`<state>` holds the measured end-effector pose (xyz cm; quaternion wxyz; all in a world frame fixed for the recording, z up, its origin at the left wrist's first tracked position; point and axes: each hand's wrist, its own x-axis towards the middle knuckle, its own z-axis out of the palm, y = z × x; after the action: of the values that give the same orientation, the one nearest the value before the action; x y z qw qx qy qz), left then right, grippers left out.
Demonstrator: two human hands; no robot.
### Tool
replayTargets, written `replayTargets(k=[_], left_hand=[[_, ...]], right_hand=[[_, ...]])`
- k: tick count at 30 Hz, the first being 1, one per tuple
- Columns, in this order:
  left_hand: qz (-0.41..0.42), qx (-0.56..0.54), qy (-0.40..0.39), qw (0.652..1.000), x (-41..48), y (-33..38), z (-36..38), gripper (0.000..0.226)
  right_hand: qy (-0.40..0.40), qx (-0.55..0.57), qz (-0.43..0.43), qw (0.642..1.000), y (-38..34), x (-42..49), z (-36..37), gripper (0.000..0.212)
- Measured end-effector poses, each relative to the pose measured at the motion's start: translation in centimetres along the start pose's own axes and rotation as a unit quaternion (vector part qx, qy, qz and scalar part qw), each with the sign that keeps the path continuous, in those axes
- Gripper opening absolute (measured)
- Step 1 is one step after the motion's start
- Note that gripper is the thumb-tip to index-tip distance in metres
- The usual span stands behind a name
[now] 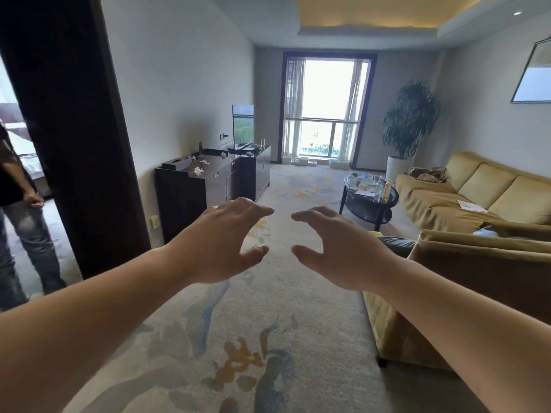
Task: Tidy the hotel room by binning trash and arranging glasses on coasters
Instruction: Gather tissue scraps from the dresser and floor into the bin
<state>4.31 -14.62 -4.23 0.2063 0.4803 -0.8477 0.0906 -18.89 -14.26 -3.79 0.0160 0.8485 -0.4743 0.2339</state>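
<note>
My left hand (pixel 222 239) and my right hand (pixel 337 245) are stretched out in front of me over the carpet, fingers spread and loosely bent, holding nothing. Far off on the right stands a round dark glass table (pixel 351 186) with glasses, a bottle with an orange label (pixel 386 190) and papers on it. Crumpled white tissues (pixel 198 170) lie on the dark sideboard (pixel 190 192) at the left wall. No bin shows in the head view.
A yellow sofa (pixel 465 198) and an armchair (pixel 447 281) line the right side. A dark door frame (pixel 77 144) is at my left, with another person (pixel 21 216) standing beyond it. A television (pixel 243 126), a window and a potted plant (pixel 410 120) stand at the far end.
</note>
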Motion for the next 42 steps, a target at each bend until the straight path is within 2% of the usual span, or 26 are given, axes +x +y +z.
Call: replayTargets(k=[7,12,20,30,42], left_hand=[[0.004,-0.013,-0.019,1.0,4.6,-9.7,2.3,0.065],[-0.002,-0.034,-0.031,0.999,8.3,-14.2,4.7,0.066],[-0.016,-0.035,-0.039,0.998,15.0,-18.4,9.0,0.066],[-0.066,-0.037,-0.019,0.997,26.3,-21.2,13.6,0.063],[-0.054,-0.035,-0.027,0.998,36.0,-29.6,19.0,0.065]], right_hand=[[-0.017,-0.008,0.02,1.0,0.9,9.8,4.2,0.054],[-0.035,-0.008,0.024,0.999,2.7,15.4,6.8,0.054],[-0.042,-0.001,0.007,0.999,8.1,22.6,10.3,0.054],[-0.036,0.022,-0.008,0.999,18.9,31.4,11.7,0.053],[-0.054,0.026,0.0,0.998,25.4,42.5,16.7,0.053]])
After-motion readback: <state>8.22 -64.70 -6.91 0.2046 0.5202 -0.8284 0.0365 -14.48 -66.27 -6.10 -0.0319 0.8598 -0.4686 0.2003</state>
